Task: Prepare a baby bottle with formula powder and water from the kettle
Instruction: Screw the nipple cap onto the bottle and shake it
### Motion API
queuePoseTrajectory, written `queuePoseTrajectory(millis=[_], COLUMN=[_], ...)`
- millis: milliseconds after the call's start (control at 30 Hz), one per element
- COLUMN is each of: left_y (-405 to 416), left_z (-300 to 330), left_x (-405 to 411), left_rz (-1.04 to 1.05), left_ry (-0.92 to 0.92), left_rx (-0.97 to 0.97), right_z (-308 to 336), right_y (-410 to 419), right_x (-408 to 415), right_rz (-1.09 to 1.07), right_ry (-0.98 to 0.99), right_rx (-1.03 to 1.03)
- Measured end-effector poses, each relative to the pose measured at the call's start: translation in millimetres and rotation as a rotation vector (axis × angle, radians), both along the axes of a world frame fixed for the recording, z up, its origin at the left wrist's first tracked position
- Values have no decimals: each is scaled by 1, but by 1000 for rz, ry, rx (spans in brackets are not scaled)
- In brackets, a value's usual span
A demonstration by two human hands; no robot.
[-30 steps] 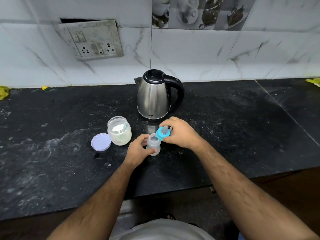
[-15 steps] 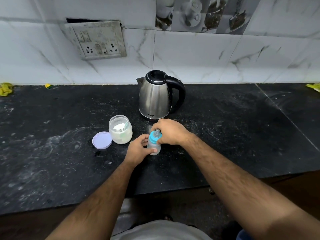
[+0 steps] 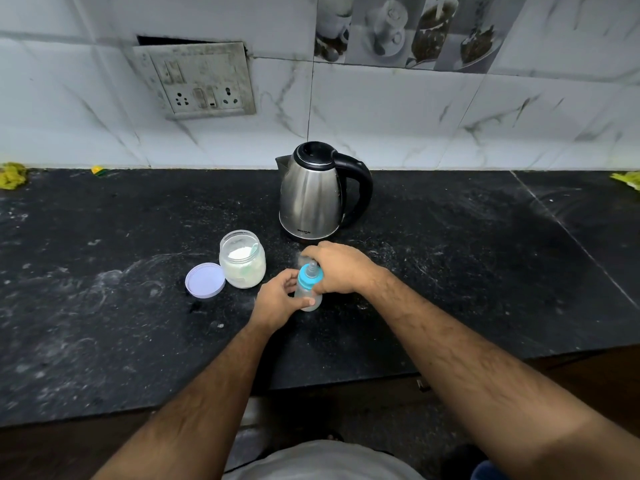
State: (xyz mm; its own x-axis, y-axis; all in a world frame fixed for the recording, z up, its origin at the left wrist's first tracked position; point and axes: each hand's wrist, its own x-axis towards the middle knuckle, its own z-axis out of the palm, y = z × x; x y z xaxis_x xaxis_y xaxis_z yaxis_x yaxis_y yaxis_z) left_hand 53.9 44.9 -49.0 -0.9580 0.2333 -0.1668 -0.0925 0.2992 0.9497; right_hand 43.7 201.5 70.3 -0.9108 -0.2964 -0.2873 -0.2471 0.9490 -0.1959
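Head view, forward-down over countertop (image 3: 104, 306)

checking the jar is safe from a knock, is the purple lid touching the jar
Cannot tell. In the head view the lid overlaps the jar at its base; no gap shows.

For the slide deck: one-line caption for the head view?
Left hand steadies baby bottle while right hand grips its blue cap.
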Motion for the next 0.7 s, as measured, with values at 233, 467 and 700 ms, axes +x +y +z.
queuePoseTrajectory(millis=[233,467,700], left_y=[0,0,-1], left_z=[-1,-2,-3], left_x=[-1,-2,-2], left_rz=[-2,-5,-19], left_ry=[-4,-3,-5], left_rx=[13,13,8], right_z=[-5,0,-6], right_y=[-1,2,-2], right_x=[2,-3,1], right_rz=[-112,-4,-122], right_ry=[72,-39,94], right_rx=[-6,-81,49])
